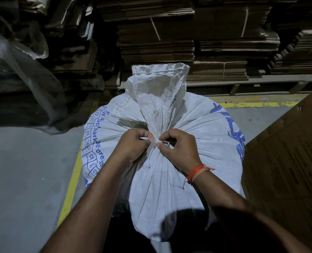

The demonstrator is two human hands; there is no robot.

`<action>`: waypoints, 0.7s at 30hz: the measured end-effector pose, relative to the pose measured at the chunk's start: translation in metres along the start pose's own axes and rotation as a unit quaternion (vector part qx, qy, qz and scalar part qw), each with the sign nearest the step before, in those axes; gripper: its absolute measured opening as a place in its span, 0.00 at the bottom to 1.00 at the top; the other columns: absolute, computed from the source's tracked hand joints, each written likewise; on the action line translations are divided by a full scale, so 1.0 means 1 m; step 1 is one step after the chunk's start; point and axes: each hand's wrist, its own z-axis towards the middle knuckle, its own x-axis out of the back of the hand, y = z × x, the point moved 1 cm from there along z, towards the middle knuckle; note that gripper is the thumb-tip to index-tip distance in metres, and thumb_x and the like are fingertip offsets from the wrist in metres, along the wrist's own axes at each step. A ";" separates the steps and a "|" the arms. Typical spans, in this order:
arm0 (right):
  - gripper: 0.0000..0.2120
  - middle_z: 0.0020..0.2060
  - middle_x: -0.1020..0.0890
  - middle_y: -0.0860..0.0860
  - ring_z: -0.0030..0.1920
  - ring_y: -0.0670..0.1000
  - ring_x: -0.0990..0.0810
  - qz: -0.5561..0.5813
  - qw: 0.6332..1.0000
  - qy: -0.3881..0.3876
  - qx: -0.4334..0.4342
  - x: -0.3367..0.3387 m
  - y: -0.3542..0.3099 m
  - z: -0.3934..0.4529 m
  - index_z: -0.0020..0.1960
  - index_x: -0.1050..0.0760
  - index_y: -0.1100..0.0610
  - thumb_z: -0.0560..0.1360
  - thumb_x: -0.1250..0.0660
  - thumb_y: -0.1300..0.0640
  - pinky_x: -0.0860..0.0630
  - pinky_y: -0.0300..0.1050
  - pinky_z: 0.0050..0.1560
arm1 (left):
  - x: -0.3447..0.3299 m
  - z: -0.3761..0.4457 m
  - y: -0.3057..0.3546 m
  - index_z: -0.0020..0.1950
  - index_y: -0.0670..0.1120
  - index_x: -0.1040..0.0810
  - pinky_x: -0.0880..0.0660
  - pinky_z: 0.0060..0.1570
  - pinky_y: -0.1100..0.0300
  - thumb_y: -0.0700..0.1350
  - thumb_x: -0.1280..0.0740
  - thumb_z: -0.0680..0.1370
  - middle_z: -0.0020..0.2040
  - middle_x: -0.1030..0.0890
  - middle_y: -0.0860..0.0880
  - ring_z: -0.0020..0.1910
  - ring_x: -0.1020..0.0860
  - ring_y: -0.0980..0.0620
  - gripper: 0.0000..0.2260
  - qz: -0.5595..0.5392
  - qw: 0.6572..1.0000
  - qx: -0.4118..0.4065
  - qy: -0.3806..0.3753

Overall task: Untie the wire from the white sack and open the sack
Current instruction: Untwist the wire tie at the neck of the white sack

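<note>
Dim storeroom, flattened cardboard stacks (157, 33) behind, grey floor (23, 170) with yellow line. White sack (169, 170) stands centre, neck bunched and tied. Left hand (133, 146) and right hand (177, 148) both pinch the white wire (152, 145) at the neck, fingers closed on it.

White sack (169, 114) on grey floor (23, 170)

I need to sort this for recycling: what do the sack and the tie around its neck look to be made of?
The white sack looks like woven plastic, matte: a fine weave shows on the gathered neck, and blue print sits on its sides. The tie looks like a flat white plastic strip, smooth and slightly glossy; whether wire runs inside cannot be told.
</note>
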 end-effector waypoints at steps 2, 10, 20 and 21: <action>0.04 0.36 0.15 0.48 0.40 0.50 0.16 0.003 1.000 0.001 -0.002 -0.001 0.001 0.000 0.41 0.17 0.55 0.69 0.23 0.60 0.18 0.54 0.44 | 0.000 0.000 0.000 0.42 0.46 0.13 0.22 0.46 0.54 0.42 0.25 0.75 0.42 0.12 0.43 0.39 0.18 0.51 0.03 0.001 1.000 0.005 0.004; 0.04 0.37 0.15 0.47 0.40 0.48 0.16 0.002 1.000 0.002 0.001 -0.001 0.000 -0.001 0.42 0.17 0.55 0.70 0.23 0.59 0.17 0.53 0.44 | 0.004 -0.001 0.001 0.43 0.45 0.14 0.19 0.48 0.48 0.43 0.24 0.75 0.42 0.12 0.42 0.39 0.18 0.48 0.02 0.017 1.000 0.016 0.016; 0.04 0.36 0.16 0.47 0.40 0.48 0.16 0.005 1.000 0.002 -0.003 -0.001 0.001 -0.001 0.42 0.17 0.55 0.70 0.23 0.60 0.17 0.53 0.45 | 0.002 0.001 0.000 0.45 0.44 0.14 0.19 0.48 0.45 0.42 0.25 0.77 0.44 0.13 0.38 0.38 0.20 0.48 0.02 0.015 1.000 0.011 0.024; 0.04 0.36 0.16 0.47 0.40 0.48 0.16 0.006 1.000 0.002 -0.004 -0.002 0.000 -0.001 0.42 0.17 0.55 0.70 0.23 0.60 0.17 0.53 0.45 | 0.001 0.000 0.000 0.45 0.44 0.14 0.20 0.46 0.49 0.41 0.25 0.77 0.44 0.13 0.38 0.38 0.20 0.48 0.02 0.013 1.000 0.011 0.023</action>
